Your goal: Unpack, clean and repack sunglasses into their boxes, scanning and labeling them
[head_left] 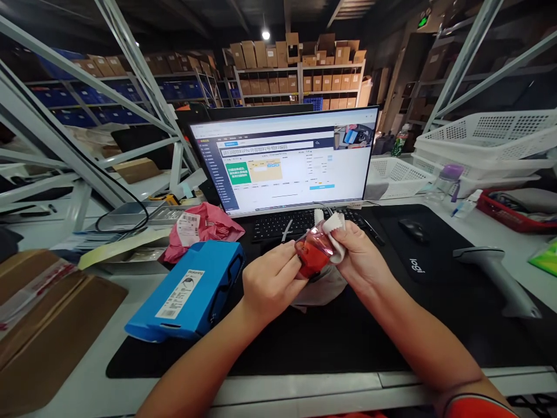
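Note:
Above the black desk mat (374, 342), in front of the keyboard, my two hands meet over a pair of glasses with a shiny reddish lens (314, 251). My left hand (273, 277) is closed on the left end of the glasses. A white cloth with a zigzag edge (335, 225) is pinched in my right hand (357, 247) and folded against the lens's right side. Below them lies a pale, soft item (319, 293), partly covered by my hands. Left of my left hand is a blue box (191, 293) with a white printed label.
A monitor (282, 168) and a black keyboard (278, 226) stand behind my hands. Pink plastic packaging (209, 223) and a cardboard box (47, 331) lie left. Rightward are a mouse (413, 230), a barcode scanner (500, 276) and white baskets (487, 136).

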A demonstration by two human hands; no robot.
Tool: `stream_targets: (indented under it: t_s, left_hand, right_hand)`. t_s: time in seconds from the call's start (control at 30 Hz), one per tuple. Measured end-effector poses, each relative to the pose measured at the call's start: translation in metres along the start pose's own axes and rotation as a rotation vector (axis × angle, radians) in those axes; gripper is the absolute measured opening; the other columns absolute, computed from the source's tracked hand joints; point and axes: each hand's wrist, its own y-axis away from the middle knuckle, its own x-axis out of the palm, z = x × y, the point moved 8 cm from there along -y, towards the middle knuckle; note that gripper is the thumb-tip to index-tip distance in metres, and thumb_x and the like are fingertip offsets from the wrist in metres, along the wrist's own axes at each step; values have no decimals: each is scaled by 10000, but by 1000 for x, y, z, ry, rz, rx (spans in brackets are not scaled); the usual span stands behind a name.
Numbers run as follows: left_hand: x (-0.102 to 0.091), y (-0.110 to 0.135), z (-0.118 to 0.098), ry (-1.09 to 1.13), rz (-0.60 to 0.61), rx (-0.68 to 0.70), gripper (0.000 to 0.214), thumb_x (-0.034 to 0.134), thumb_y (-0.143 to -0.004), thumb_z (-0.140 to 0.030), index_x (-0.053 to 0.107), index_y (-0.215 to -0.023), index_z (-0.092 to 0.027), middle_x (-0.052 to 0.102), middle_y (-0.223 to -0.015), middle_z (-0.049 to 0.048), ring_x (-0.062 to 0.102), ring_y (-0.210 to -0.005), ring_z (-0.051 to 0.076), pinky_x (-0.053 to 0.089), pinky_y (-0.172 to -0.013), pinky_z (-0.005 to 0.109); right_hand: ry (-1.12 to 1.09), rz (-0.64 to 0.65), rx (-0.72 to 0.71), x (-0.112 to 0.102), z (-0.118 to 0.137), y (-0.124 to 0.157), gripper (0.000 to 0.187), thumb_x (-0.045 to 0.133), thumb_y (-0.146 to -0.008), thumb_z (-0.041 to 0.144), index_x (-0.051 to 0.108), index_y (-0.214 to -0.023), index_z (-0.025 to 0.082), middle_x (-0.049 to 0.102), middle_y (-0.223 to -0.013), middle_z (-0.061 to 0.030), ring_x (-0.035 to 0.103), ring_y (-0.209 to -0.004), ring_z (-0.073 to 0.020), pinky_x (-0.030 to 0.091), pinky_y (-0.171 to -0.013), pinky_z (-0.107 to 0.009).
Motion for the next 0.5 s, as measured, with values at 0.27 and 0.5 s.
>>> stream_targets:
  t_s: [0.27,0.5]
  left_hand:
    - [-7,3,11,-55,-47,-97,106,648,-835,-100,693,-918,-148,766,-968,129,739,-953,240,600,-815,303]
    - [-16,7,1,-8,-120,37,73,720,-830,-136,682,-891,-150,770,-1003,143,740,-1002,258,619,-907,374]
  right_hand:
    - [543,-11,-561,21,-14,46,531,797,-704,240,321,-471,201,436,-566,31,434,-604,-125,371,-577,-269]
    - [442,112,-311,23,4,45,574,890,-618,267,336,-485,200,434,-560,44,405,-547,-103,355,-526,-251]
